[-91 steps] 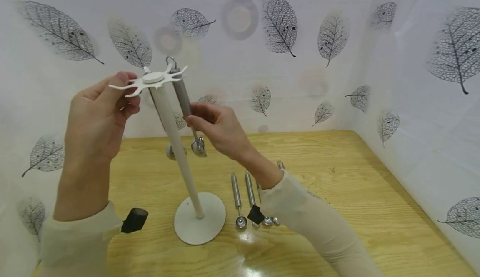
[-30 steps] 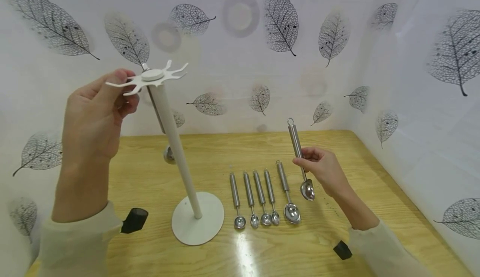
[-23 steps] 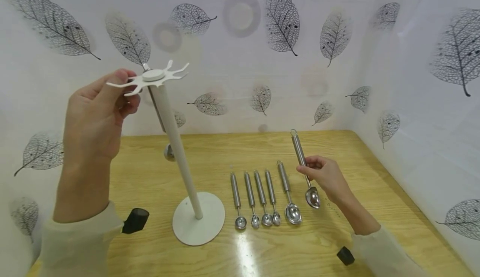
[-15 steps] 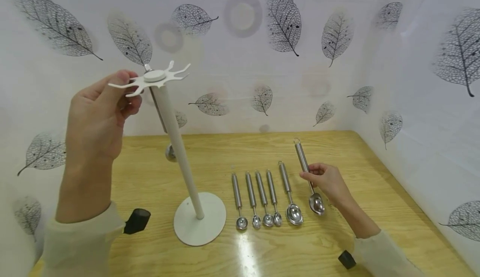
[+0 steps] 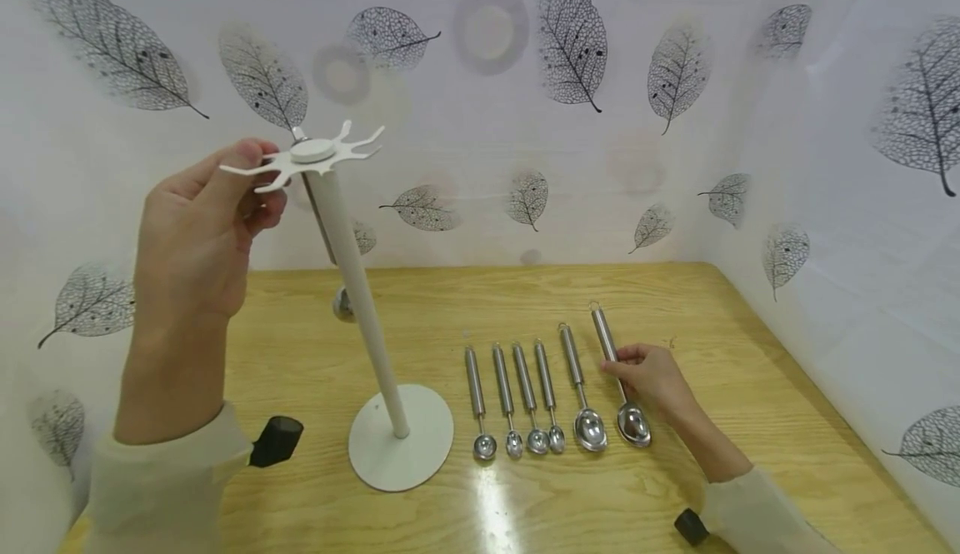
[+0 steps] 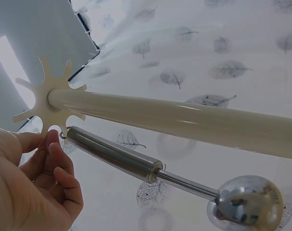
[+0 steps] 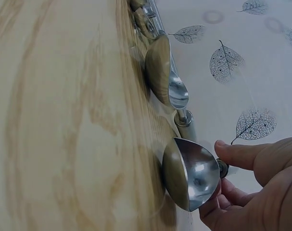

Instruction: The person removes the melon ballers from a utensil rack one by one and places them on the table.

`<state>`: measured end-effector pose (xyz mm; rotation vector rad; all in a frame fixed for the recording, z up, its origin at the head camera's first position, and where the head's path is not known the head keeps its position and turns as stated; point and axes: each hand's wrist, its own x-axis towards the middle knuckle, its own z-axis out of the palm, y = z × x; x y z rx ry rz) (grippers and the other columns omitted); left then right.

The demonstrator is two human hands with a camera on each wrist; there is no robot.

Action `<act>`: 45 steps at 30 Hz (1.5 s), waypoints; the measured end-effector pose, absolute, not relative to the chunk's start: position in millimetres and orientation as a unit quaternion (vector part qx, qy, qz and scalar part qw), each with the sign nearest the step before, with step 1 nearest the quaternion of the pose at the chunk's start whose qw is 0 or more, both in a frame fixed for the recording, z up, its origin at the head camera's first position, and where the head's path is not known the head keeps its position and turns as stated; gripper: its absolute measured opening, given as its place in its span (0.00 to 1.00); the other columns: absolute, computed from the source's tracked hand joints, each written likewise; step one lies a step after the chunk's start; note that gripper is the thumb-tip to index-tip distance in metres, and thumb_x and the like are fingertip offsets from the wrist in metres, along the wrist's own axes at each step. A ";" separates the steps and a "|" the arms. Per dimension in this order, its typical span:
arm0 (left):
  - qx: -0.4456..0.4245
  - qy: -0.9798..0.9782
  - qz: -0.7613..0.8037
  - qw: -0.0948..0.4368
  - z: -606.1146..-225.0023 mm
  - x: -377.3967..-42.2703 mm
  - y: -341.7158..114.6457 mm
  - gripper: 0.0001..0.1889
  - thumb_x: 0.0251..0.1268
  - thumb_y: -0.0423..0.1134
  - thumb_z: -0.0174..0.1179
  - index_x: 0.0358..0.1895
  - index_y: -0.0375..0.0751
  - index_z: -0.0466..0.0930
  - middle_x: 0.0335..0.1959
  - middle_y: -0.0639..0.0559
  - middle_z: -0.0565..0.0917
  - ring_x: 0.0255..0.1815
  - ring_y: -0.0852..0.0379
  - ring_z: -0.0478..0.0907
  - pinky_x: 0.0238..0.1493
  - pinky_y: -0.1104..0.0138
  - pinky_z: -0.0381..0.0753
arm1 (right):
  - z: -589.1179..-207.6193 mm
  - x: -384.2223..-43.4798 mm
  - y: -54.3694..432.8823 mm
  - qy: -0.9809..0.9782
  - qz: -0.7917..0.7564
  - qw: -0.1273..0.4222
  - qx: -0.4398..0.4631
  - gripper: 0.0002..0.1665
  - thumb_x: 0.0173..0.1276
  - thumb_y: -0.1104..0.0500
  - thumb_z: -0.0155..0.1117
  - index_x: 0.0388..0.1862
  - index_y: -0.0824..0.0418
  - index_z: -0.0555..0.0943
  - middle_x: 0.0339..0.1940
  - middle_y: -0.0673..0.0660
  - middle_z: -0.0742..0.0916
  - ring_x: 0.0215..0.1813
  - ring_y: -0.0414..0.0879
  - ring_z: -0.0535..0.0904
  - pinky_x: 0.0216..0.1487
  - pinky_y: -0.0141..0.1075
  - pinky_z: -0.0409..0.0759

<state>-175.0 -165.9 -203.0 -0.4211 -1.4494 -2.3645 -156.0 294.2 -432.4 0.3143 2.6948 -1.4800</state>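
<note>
My left hand (image 5: 198,237) pinches one prong of the white star-shaped top (image 5: 313,152) of a utensil stand with a slanting pole and round base (image 5: 401,454). In the left wrist view, a steel scoop (image 6: 114,153) hangs by its ring beside the pole, close to the fingers; the head view shows it mostly hidden. At the right, my right hand (image 5: 660,383) holds another large steel scoop (image 5: 634,424) by the lower handle, between thumb and fingers. Its bowl (image 7: 198,175) is low at the table surface in the right wrist view.
Left of the held scoop lies another large scoop (image 5: 590,429) in a row with several smaller ones, such as the leftmost small scoop (image 5: 484,446). They lie on the wooden table (image 5: 420,529). A leaf-patterned curtain (image 5: 465,121) encloses the back and sides.
My right hand has taken the scoop from the stand, carried it right, and lowered it to the table at the row's right end. My left hand stays at the stand's top.
</note>
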 end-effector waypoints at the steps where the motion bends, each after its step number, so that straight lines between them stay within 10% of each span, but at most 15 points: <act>1: -0.148 -0.511 -0.830 0.167 -202.9 -175.0 -165.6 0.12 0.70 0.36 0.68 0.45 0.27 0.88 0.38 0.42 0.85 0.30 0.54 0.77 0.34 0.73 0.83 | -433.4 -155.7 294.4 0.872 -0.477 0.027 0.102 0.24 0.70 0.57 0.73 0.53 0.76 0.79 0.32 0.58 0.84 0.30 0.45 0.76 0.27 0.31 0.76; 45: -0.141 -0.514 -0.828 0.176 -203.6 -174.2 -163.7 0.12 0.70 0.37 0.69 0.46 0.28 0.88 0.38 0.43 0.86 0.30 0.53 0.76 0.33 0.73 0.82 | -447.7 -158.8 293.2 0.903 -0.422 0.025 0.070 0.26 0.67 0.58 0.74 0.51 0.79 0.79 0.21 0.56 0.83 0.19 0.44 0.77 0.20 0.33 0.76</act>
